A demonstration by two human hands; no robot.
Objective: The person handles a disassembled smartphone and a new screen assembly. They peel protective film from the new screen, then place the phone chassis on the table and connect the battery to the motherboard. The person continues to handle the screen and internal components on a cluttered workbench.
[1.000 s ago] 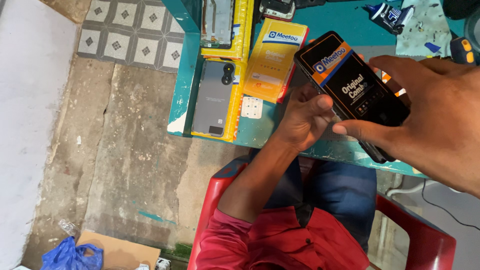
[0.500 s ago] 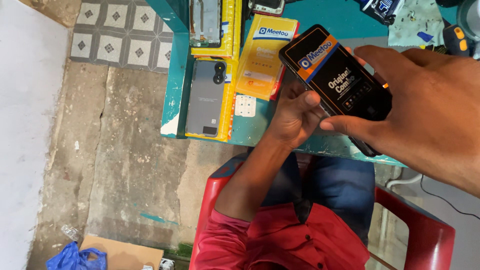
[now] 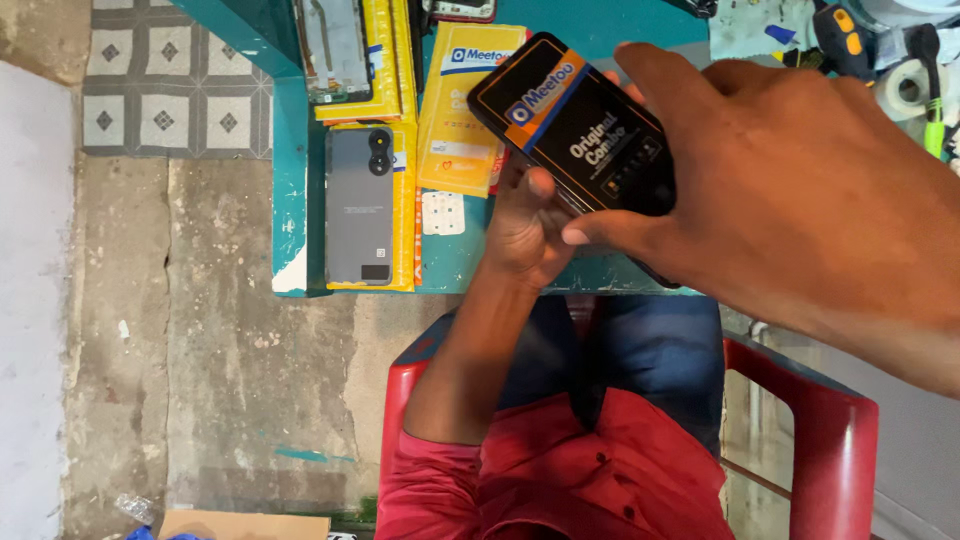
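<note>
**Phone screen held in both hands above the teal bench**

Phone screen (image 3: 575,135), a black panel with a blue and orange sticker across its upper end, is held tilted in the air over the near edge of the teal bench (image 3: 290,200). The right hand (image 3: 790,190) comes in from the right and lies over the panel's right side, its thumb pressed against the lower edge and its fingers curled over the top, so it grips the panel between them. The left hand (image 3: 525,225) reaches up from below, its fingers closed against the underside and lower left edge of the same panel.

On the bench just left of the hands lies a yellow packet (image 3: 462,110), and a small white card (image 3: 442,212) sits below it. Further left a grey phone (image 3: 360,205) lies back up on a yellow box (image 3: 403,215), with a bare phone frame (image 3: 332,48) above it on another yellow box. Tools and a roll of tape (image 3: 908,88) crowd the far right corner. Below the bench are a red plastic chair (image 3: 835,440), a red shirt and blue trousers, and a worn concrete floor (image 3: 200,350).
</note>
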